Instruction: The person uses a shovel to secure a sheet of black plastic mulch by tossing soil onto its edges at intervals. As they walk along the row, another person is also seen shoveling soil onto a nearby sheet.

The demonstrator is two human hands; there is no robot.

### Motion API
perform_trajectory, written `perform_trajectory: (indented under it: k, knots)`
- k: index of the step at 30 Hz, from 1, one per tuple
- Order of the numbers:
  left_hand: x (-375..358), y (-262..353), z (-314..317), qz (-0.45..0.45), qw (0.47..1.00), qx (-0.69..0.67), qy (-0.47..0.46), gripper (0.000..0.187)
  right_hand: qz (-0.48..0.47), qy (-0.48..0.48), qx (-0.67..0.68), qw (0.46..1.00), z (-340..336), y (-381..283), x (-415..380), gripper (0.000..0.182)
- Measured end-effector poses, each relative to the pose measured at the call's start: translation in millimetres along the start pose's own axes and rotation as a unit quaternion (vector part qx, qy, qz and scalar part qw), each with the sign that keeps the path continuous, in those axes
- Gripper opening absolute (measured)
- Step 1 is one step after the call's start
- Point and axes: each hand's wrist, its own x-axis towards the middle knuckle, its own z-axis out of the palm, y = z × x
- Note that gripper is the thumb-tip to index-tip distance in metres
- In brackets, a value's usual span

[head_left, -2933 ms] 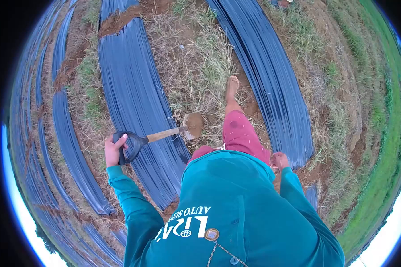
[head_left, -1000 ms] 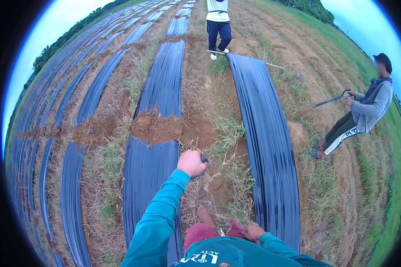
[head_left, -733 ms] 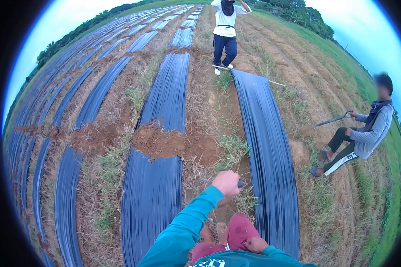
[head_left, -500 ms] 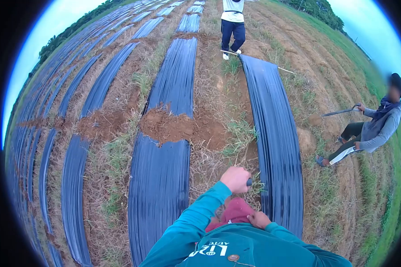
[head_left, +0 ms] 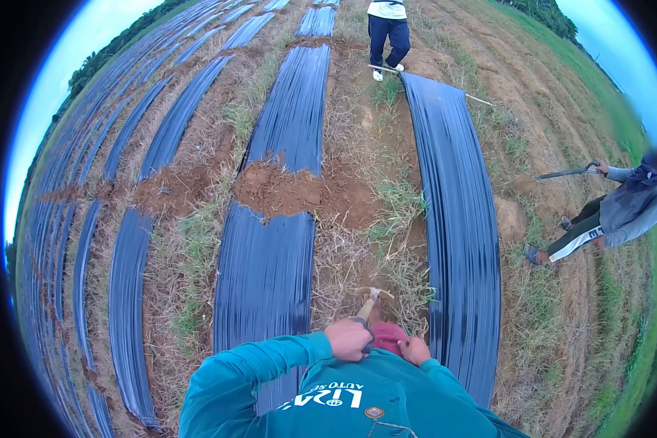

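My left hand [head_left: 348, 339] is wrapped round the dark grip of a wooden-shafted tool [head_left: 365, 309], held in front of my body. The shaft slants down towards the ground; a pale crosswise piece shows at its far end, too small to make out. Close against my red shorts [head_left: 389, 336], at the hem of my teal shirt [head_left: 336, 398], my right hand [head_left: 415, 351] has its fingers curled. Whatever they may hold is hidden. Strips of black plastic sheet [head_left: 460, 219] run along the ground on either side of me.
Brown soil [head_left: 279, 191] lies across the left sheet [head_left: 266, 270]. Ahead, a person [head_left: 388, 36] stands by a stick [head_left: 478, 100] at the right sheet's far end. Another person [head_left: 639, 201] on the right holds a long-handled tool [head_left: 562, 174]. Dry grass covers the ground between strips.
My left hand has drawn back towards my body and to the left, bringing the tool's shaft into view. My right hand has shifted slightly up. The view has tilted down a little.
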Motion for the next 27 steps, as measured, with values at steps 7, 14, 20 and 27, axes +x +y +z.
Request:
perform_trajectory:
  k: [7,14,20,27]
  knots:
    - [-18,49,-125,-0.045,0.989,0.055,0.128,0.034,0.015,0.064,0.093,0.993,4,12,-22,0.035]
    - [-78,48,-179,-0.214,0.93,-0.006,0.299,0.033,-0.076,0.078,0.018,0.994,-11,-11,-8,0.036]
    - [-94,42,-155,-0.235,0.911,0.027,0.336,0.033,-0.15,0.054,-0.003,0.987,-28,-29,-28,0.035]
    - [-15,0,-30,-0.17,0.949,0.032,0.262,0.032,-0.14,-0.006,-0.085,0.986,-16,-23,-49,0.035]
